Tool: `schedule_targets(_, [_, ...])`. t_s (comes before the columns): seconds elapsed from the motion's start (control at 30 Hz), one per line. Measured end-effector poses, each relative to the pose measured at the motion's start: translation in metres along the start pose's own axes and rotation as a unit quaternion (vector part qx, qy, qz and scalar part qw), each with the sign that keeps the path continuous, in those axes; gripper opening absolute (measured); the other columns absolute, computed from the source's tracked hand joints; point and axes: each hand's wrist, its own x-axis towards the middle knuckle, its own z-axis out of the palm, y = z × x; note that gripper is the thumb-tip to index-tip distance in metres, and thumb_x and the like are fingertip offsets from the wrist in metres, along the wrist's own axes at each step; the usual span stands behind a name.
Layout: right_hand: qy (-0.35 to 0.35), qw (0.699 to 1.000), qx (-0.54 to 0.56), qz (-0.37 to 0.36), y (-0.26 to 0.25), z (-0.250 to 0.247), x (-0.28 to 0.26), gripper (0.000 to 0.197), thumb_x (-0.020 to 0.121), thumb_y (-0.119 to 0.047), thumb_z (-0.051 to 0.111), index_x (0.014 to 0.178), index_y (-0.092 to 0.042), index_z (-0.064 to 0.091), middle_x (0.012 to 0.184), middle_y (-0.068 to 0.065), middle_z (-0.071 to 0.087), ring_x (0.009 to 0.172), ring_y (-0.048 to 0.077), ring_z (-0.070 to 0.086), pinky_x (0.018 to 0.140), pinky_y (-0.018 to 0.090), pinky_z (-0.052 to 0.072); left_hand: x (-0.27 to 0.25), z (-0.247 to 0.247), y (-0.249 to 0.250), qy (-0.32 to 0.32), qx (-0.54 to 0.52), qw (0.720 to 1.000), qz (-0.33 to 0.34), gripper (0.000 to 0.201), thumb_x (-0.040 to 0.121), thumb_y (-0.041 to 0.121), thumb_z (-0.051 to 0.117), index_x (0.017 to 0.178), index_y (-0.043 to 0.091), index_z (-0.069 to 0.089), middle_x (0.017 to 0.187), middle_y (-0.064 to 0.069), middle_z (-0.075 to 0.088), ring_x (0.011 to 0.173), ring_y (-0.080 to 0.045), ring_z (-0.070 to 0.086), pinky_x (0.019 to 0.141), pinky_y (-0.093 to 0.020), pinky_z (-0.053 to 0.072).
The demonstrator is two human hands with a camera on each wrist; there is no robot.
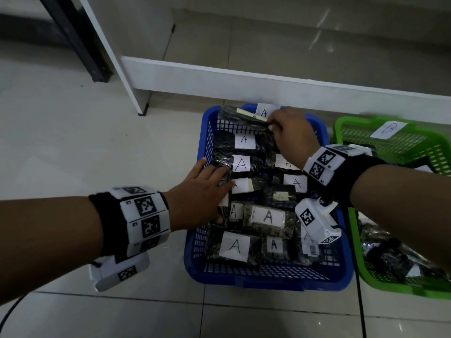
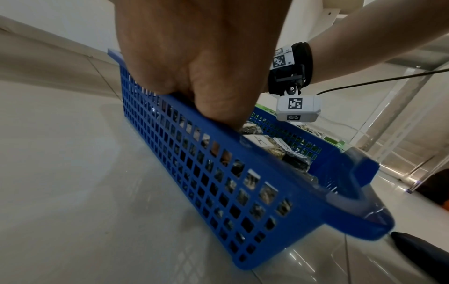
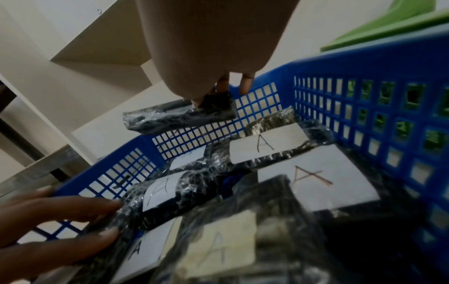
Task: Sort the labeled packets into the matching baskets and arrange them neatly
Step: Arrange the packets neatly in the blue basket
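**Head view: two hands at work in the blue basket**

Right hand point(image 1: 290, 135) pinches a dark wrapped packet point(image 1: 240, 117) by one end, lifting it above the far rim of the blue basket point(image 1: 268, 279); its label is turned edge-on and unreadable. Left hand point(image 1: 197, 193) lies flat, fingers extended, on packets at the basket's left wall, partly covering them. A-labelled packets point(image 1: 267, 219) fill the basket. Green basket point(image 1: 390, 142), marked B, is cut off at right, contents blurred.
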Motion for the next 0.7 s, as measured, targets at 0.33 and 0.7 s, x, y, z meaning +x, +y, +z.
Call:
schedule_targets(0.33, [0.003, 1.000, -0.027, -0.003, 0.019, -0.005, -0.011, 0.015, 0.089, -0.006, 0.054, 0.096, -0.004, 0.068, 0.097, 0.017, 0.059, 0.100, 0.034, 0.050, 0.081, 0.034, 0.037, 0.003, 0.001, 0.004, -0.004, 0.002, 0.999, -0.036, 0.097, 0.061, 0.049, 0.081, 0.139, 0.007, 0.042, 0.143, -0.024, 0.039, 0.129, -0.038, 0.042, 0.112, -0.052, 0.014])
schedule_targets(0.7, [-0.162, 0.985, -0.054, 0.004, -0.006, 0.005, 0.003, 0.013, 0.088, -0.012, 0.060, 0.097, -0.010, 0.068, 0.105, 0.010, 0.061, 0.101, 0.027, 0.055, 0.086, 0.034, 0.045, 0.007, -0.008, 0.001, -0.056, 0.002, 0.998, -0.008, 0.090, 0.084, 0.056, 0.055, 0.150, 0.015, 0.011, 0.156, -0.013, 0.011, 0.143, -0.027, 0.015, 0.116, -0.047, -0.006])
